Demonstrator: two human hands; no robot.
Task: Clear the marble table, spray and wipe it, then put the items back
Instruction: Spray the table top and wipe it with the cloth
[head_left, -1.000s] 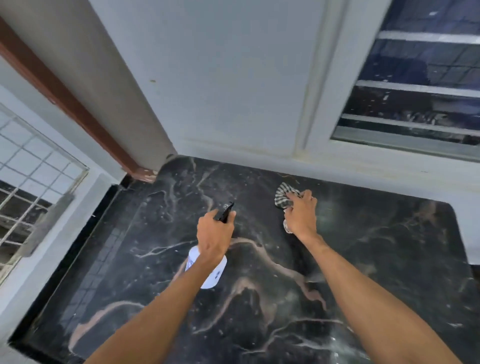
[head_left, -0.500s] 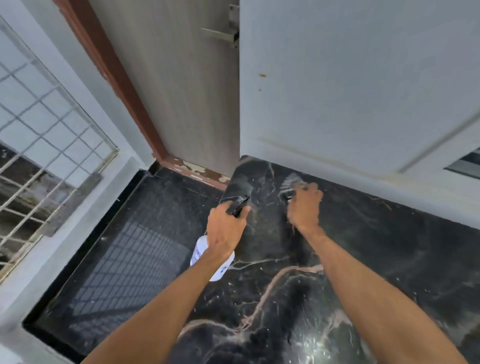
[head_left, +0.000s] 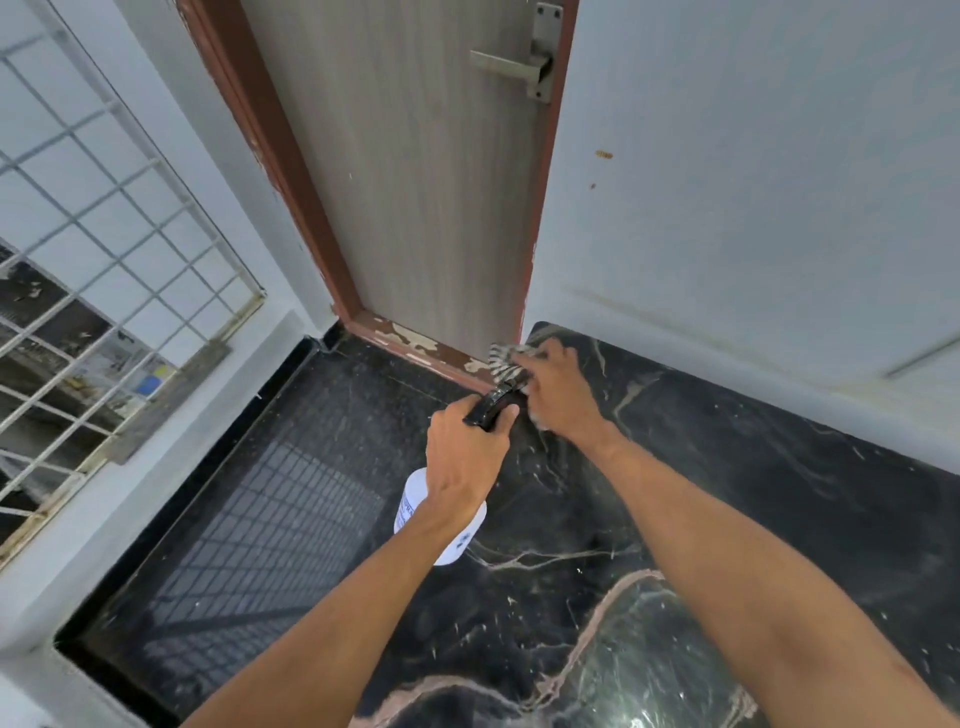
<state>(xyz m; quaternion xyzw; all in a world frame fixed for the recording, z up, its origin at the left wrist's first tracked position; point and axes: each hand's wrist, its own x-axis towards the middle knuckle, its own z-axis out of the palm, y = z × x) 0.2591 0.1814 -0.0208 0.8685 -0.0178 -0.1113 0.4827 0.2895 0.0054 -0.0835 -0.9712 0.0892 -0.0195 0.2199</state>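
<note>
Pressing the striped cloth (head_left: 505, 370) onto the far corner of the marble counter (head_left: 753, 519), we are pinching it under our right grip (head_left: 558, 395). Just nearer us, our left grip (head_left: 467, 457) is clasping the white spray bottle (head_left: 461, 543).

Both arms outstretched; left hand (head_left: 467, 454) clenched; right hand (head_left: 558, 397) curled, palm down.

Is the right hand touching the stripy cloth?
Touching. The head view shows the right hand on the striped cloth, its fingers curled over part of it.
</note>
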